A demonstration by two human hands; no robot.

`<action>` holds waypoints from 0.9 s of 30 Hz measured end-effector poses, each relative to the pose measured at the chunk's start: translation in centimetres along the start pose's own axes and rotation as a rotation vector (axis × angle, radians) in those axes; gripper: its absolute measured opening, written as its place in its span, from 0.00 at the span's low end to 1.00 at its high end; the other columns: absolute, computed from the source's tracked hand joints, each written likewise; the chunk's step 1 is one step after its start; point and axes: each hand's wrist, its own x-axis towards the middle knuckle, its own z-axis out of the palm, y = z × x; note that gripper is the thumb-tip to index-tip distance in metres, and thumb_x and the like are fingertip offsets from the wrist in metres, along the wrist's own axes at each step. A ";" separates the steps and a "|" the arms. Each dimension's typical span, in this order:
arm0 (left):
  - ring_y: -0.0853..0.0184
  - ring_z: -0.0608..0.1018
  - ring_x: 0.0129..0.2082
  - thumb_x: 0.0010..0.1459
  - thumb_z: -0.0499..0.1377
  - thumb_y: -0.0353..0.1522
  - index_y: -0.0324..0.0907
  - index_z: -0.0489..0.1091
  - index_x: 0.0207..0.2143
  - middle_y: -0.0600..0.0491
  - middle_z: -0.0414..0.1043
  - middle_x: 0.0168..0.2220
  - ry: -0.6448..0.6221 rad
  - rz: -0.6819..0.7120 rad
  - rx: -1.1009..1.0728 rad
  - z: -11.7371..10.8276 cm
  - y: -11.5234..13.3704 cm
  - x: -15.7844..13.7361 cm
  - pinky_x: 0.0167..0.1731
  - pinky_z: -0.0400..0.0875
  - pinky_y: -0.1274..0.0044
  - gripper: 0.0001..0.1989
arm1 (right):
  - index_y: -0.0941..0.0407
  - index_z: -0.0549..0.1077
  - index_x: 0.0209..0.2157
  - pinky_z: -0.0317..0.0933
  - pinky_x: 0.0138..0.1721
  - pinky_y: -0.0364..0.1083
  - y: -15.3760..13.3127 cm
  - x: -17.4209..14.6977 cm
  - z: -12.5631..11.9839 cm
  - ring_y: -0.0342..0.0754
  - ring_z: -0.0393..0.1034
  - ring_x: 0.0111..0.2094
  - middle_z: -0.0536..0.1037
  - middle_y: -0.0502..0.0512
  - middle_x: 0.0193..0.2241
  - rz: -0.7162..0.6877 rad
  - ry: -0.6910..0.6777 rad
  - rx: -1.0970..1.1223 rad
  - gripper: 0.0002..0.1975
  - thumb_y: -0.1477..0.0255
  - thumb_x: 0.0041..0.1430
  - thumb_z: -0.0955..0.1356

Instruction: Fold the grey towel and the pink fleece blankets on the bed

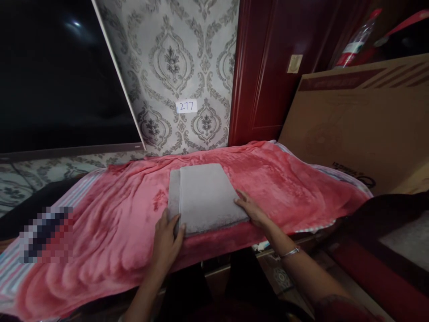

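A grey, soft-looking folded cloth [209,197] lies flat on a pink plush blanket [130,223], near its front edge. A narrow layer shows along the cloth's left side, beside the wider top fold. My left hand [167,239] rests at the near left corner, thumb and fingers apart and touching the edge. On the opposite side, my right hand [253,210] lies against the right edge with its fingers stretched out, fingertips on the cloth. A bracelet circles the right wrist. The undersides of both hands are hidden.
A large dark screen [60,80] stands at the back left. Patterned wallpaper bears a paper label [187,106] reading 277. To the right stand a big cardboard box [365,120] and a plastic bottle [353,47]. The blanket hangs over the front edge.
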 end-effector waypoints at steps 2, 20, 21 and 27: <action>0.48 0.74 0.56 0.62 0.54 0.41 0.39 0.75 0.52 0.38 0.72 0.55 -0.042 -0.062 -0.018 0.0 0.0 1.3 0.56 0.69 0.54 0.22 | 0.55 0.62 0.66 0.68 0.53 0.55 -0.4 -0.2 0.5 0.57 0.73 0.51 0.77 0.58 0.53 -0.017 -0.005 0.011 0.43 0.61 0.49 0.74; 0.62 0.52 0.72 0.69 0.43 0.43 0.43 0.56 0.69 0.47 0.50 0.72 -0.524 0.200 -0.234 0.6 2.3 9.7 0.69 0.47 0.62 0.29 | 0.46 0.63 0.67 0.47 0.66 0.66 -2.2 -1.4 6.9 0.61 0.47 0.70 0.55 0.56 0.70 -0.691 -0.379 -1.274 0.26 0.61 0.69 0.63; 0.61 0.51 0.72 0.69 0.43 0.42 0.43 0.55 0.69 0.47 0.49 0.72 -0.569 0.200 -0.195 1.3 2.6 10.5 0.69 0.46 0.61 0.29 | 0.44 0.60 0.68 0.44 0.66 0.67 -2.0 -1.9 7.7 0.61 0.45 0.71 0.54 0.55 0.71 -0.698 -0.434 -1.299 0.27 0.60 0.70 0.63; 0.54 0.46 0.73 0.68 0.47 0.44 0.46 0.53 0.70 0.46 0.42 0.73 -0.638 0.246 0.134 4.5 1.7 15.6 0.68 0.39 0.52 0.31 | 0.42 0.57 0.69 0.40 0.68 0.66 -1.9 -2.7 8.3 0.57 0.41 0.72 0.54 0.50 0.71 -0.650 -0.491 -1.328 0.27 0.62 0.71 0.62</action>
